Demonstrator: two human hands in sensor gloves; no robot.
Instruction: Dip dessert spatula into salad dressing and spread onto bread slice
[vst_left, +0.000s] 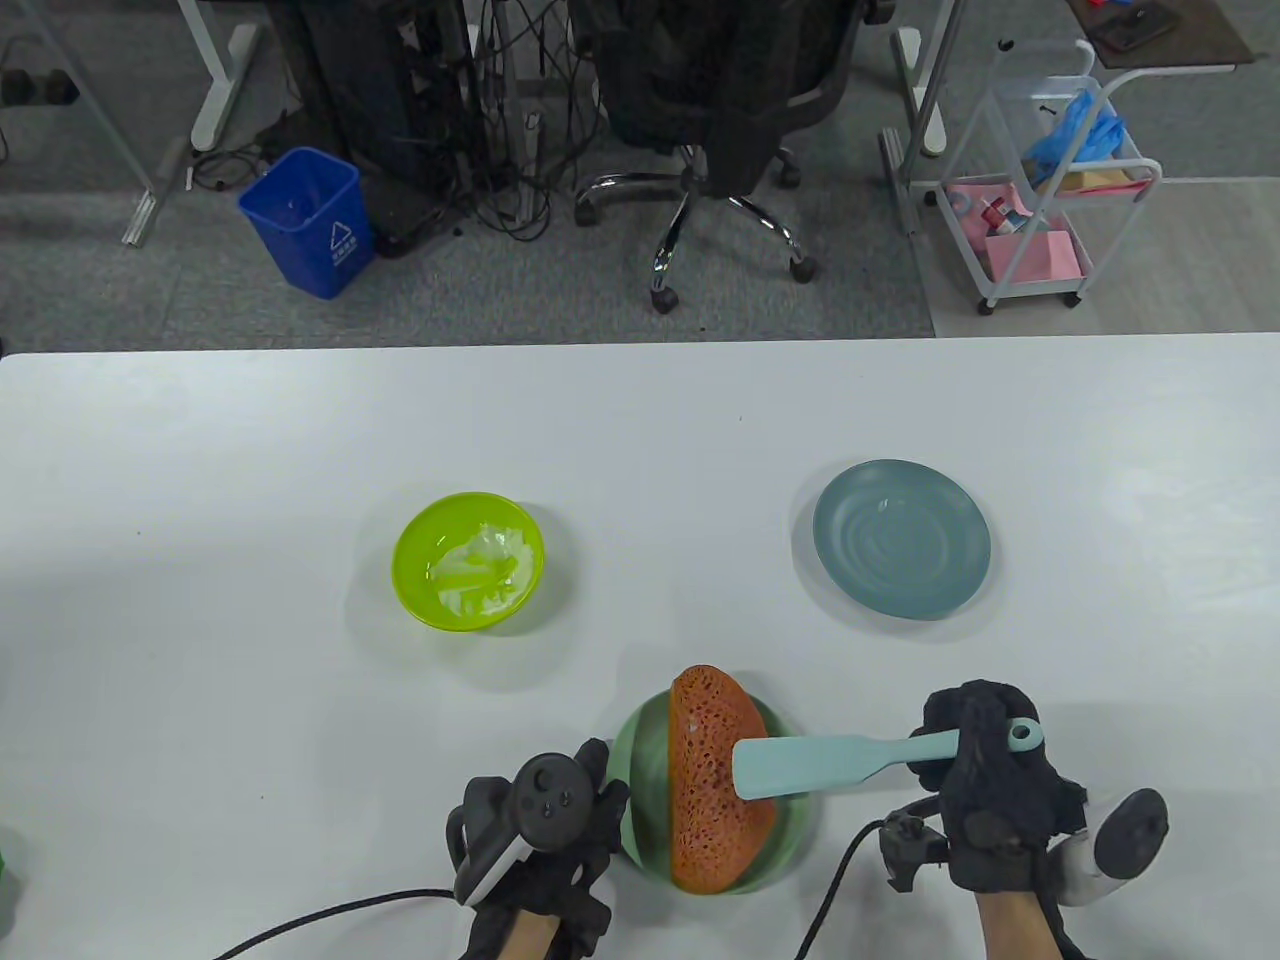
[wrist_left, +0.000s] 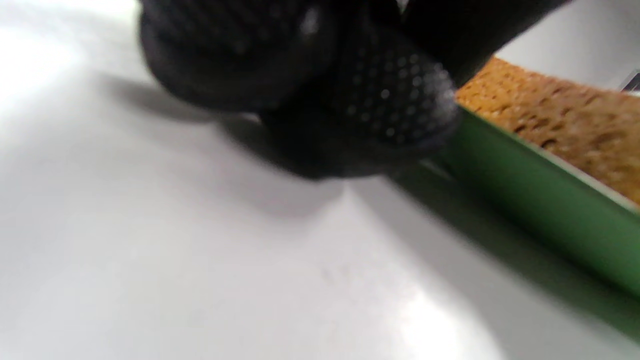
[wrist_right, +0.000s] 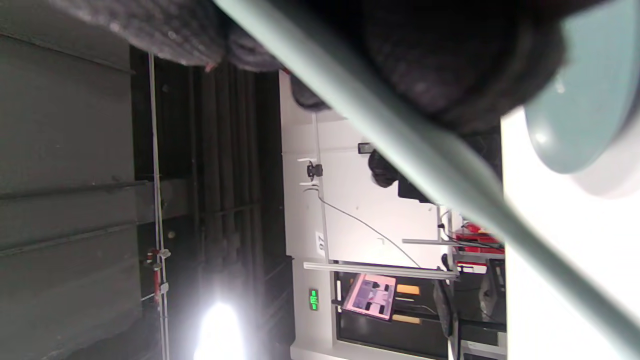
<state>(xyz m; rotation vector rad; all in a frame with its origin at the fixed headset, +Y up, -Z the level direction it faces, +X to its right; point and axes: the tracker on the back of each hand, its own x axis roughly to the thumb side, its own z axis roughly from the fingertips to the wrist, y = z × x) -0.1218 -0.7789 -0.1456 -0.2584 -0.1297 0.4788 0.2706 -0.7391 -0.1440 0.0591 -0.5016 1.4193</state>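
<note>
An orange-brown bread slice (vst_left: 712, 780) lies in a green plate (vst_left: 640, 760) at the table's front middle. My right hand (vst_left: 985, 770) grips the handle of a pale blue dessert spatula (vst_left: 830, 762), whose blade lies flat over the bread's right side. My left hand (vst_left: 560, 815) rests against the plate's left rim. In the left wrist view a fingertip (wrist_left: 395, 100) touches the green rim (wrist_left: 540, 200) with the bread (wrist_left: 560, 120) beyond. The spatula handle (wrist_right: 430, 165) crosses the right wrist view. A lime green bowl (vst_left: 468, 560) holds white dressing.
An empty grey-blue plate (vst_left: 902, 538) sits at the right middle of the white table (vst_left: 200, 480); it also shows in the right wrist view (wrist_right: 585, 95). Glove cables trail off the front edge. Beyond the far edge are a blue bin (vst_left: 308, 220), an office chair and a cart.
</note>
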